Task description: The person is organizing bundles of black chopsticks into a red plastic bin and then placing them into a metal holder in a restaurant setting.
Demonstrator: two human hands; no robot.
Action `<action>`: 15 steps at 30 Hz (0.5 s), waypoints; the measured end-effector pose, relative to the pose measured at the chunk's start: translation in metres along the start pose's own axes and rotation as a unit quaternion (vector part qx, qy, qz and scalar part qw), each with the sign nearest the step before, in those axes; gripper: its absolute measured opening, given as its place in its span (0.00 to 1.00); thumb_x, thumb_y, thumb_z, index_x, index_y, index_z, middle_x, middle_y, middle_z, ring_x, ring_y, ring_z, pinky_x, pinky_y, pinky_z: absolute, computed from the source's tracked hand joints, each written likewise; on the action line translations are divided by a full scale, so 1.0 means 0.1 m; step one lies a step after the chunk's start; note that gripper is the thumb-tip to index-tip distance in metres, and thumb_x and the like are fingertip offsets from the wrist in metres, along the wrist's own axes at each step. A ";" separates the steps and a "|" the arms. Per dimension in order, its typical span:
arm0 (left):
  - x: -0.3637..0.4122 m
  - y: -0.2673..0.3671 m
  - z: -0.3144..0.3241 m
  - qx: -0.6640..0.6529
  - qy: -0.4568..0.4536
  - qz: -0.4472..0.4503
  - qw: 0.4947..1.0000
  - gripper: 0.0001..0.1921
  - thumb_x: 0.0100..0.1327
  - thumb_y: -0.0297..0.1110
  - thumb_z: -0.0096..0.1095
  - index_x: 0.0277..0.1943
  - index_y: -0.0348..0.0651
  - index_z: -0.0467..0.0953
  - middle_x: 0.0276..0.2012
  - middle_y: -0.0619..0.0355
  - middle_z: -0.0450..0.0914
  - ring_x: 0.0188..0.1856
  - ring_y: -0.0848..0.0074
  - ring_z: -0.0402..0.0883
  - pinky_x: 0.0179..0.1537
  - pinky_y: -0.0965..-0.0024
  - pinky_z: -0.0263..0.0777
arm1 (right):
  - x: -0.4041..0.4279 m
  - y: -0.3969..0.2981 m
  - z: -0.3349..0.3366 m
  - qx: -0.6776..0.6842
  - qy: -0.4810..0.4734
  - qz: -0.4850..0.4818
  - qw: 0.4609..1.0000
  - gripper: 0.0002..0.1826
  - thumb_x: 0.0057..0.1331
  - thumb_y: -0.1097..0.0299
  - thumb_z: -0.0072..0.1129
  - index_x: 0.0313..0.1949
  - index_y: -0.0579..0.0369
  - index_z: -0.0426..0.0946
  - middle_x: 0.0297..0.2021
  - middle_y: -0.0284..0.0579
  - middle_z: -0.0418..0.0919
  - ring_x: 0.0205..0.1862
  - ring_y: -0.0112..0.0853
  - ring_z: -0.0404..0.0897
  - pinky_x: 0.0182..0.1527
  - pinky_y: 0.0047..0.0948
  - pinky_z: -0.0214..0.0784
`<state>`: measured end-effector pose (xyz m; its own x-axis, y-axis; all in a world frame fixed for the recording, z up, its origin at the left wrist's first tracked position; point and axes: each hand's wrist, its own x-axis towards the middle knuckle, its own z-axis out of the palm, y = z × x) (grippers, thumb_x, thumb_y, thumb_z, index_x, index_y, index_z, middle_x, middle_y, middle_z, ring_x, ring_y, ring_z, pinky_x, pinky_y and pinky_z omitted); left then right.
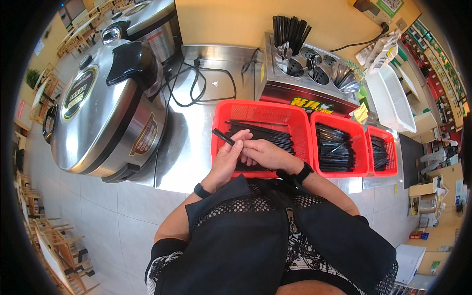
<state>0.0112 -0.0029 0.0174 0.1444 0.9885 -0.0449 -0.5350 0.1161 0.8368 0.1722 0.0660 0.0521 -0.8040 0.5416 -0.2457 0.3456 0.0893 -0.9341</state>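
Over the nearest red plastic basket, my left hand is closed around a few black chopsticks, whose ends stick out past the thumb toward the upper left. My right hand meets it at the fingertips, its fingers curled in. Whether the right fingers also grip the chopsticks is hidden between the hands. Beneath both hands, more loose black chopsticks lie lengthwise in the basket.
Two smaller red baskets of black chopsticks stand to the right. Behind them is a steel cutlery holder with spoons and upright chopsticks. A large rice cooker and a loose power cable occupy the left of the steel counter.
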 end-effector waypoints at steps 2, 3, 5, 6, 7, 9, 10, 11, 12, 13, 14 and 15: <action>-0.02 -0.04 -0.02 0.038 0.003 0.002 0.999 0.20 0.78 0.38 0.41 0.67 0.43 0.66 0.58 0.56 0.73 0.42 0.81 0.71 0.47 0.74 0.69 | -0.01 -0.04 0.04 -0.054 0.011 -0.012 0.998 0.18 0.77 0.60 0.38 0.47 0.60 0.74 0.34 0.45 0.80 0.34 0.33 0.81 0.39 0.32 0.75; -0.02 -0.06 -0.05 0.057 0.004 0.004 0.998 0.20 0.78 0.38 0.41 0.68 0.43 0.66 0.58 0.56 0.74 0.42 0.81 0.71 0.47 0.74 0.69 | -0.02 -0.06 0.05 -0.082 0.017 -0.019 0.996 0.18 0.76 0.60 0.38 0.46 0.60 0.74 0.35 0.48 0.81 0.35 0.36 0.82 0.39 0.34 0.76; -0.03 -0.18 -0.18 0.064 -0.011 -0.026 0.998 0.19 0.78 0.39 0.42 0.66 0.43 0.68 0.57 0.57 0.74 0.47 0.80 0.72 0.49 0.74 0.69 | -0.01 -0.06 0.04 -0.122 0.007 -0.022 0.992 0.18 0.75 0.59 0.39 0.45 0.60 0.75 0.36 0.51 0.82 0.37 0.41 0.83 0.41 0.38 0.75; -0.03 -0.18 -0.20 0.067 -0.020 -0.040 0.997 0.19 0.78 0.40 0.42 0.65 0.43 0.68 0.57 0.57 0.75 0.49 0.79 0.73 0.49 0.73 0.69 | 0.00 -0.05 0.02 -0.142 0.003 -0.025 0.989 0.18 0.74 0.59 0.40 0.44 0.59 0.76 0.36 0.53 0.82 0.38 0.44 0.83 0.42 0.40 0.75; -0.03 -0.19 -0.19 0.036 0.026 -0.057 0.997 0.19 0.78 0.40 0.42 0.64 0.43 0.69 0.56 0.56 0.75 0.51 0.78 0.73 0.51 0.72 0.69 | 0.02 -0.03 -0.02 -0.183 0.016 -0.034 0.982 0.18 0.73 0.58 0.42 0.43 0.59 0.77 0.37 0.53 0.82 0.39 0.46 0.83 0.42 0.41 0.75; -0.04 -0.21 -0.15 -0.027 0.121 -0.090 0.988 0.18 0.78 0.42 0.42 0.61 0.42 0.71 0.54 0.56 0.77 0.54 0.76 0.74 0.53 0.70 0.69 | 0.09 0.08 -0.13 -0.262 0.040 -0.055 0.963 0.18 0.71 0.57 0.44 0.42 0.57 0.79 0.38 0.54 0.82 0.41 0.49 0.82 0.44 0.44 0.74; -0.04 -0.20 -0.18 -0.039 0.117 -0.070 0.990 0.18 0.78 0.44 0.41 0.59 0.42 0.71 0.53 0.53 0.78 0.55 0.72 0.76 0.55 0.66 0.70 | 0.12 0.12 -0.21 -0.209 0.061 -0.015 0.976 0.17 0.68 0.56 0.47 0.42 0.54 0.80 0.38 0.55 0.81 0.43 0.51 0.80 0.45 0.46 0.72; -0.05 -0.19 -0.21 -0.050 0.115 -0.078 0.989 0.19 0.78 0.45 0.41 0.61 0.41 0.69 0.54 0.52 0.77 0.56 0.70 0.76 0.56 0.64 0.70 | 0.15 0.22 -0.25 -0.258 0.128 -0.023 0.957 0.16 0.68 0.57 0.49 0.41 0.55 0.81 0.39 0.55 0.82 0.44 0.50 0.81 0.47 0.45 0.72; -0.05 -0.17 -0.23 -0.060 0.112 -0.086 0.988 0.21 0.78 0.46 0.40 0.62 0.41 0.67 0.56 0.51 0.76 0.58 0.67 0.76 0.57 0.62 0.70 | 0.18 0.36 -0.33 -0.328 0.143 0.002 0.934 0.16 0.67 0.58 0.51 0.43 0.57 0.79 0.41 0.56 0.81 0.46 0.50 0.80 0.48 0.46 0.72; -0.05 -0.16 -0.24 -0.071 0.111 -0.093 0.987 0.22 0.78 0.48 0.39 0.63 0.40 0.65 0.58 0.49 0.75 0.59 0.65 0.75 0.57 0.60 0.70 | 0.19 0.46 -0.39 -0.397 0.157 0.026 0.904 0.16 0.67 0.59 0.53 0.45 0.58 0.78 0.44 0.56 0.80 0.49 0.50 0.79 0.49 0.47 0.72; -0.05 -0.19 -0.27 -0.087 0.099 -0.093 0.987 0.22 0.78 0.47 0.39 0.63 0.40 0.64 0.57 0.47 0.76 0.60 0.63 0.75 0.58 0.60 0.70 | 0.18 0.57 -0.41 -0.428 0.147 0.063 0.890 0.16 0.66 0.61 0.53 0.47 0.58 0.77 0.46 0.57 0.79 0.50 0.51 0.78 0.50 0.47 0.72; -0.05 -0.18 -0.28 -0.094 0.101 -0.098 0.986 0.22 0.78 0.47 0.39 0.63 0.40 0.64 0.57 0.48 0.76 0.60 0.63 0.75 0.58 0.60 0.70 | 0.17 0.63 -0.42 -0.458 0.136 0.099 0.873 0.16 0.66 0.62 0.54 0.49 0.59 0.75 0.48 0.57 0.78 0.52 0.51 0.77 0.50 0.48 0.72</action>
<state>-0.0030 -0.0069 -0.0129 0.1023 0.9420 -0.3197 -0.6609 0.3045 0.6859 0.2007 0.1156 -0.0003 -0.5829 0.7894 -0.1926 0.8069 0.5347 -0.2508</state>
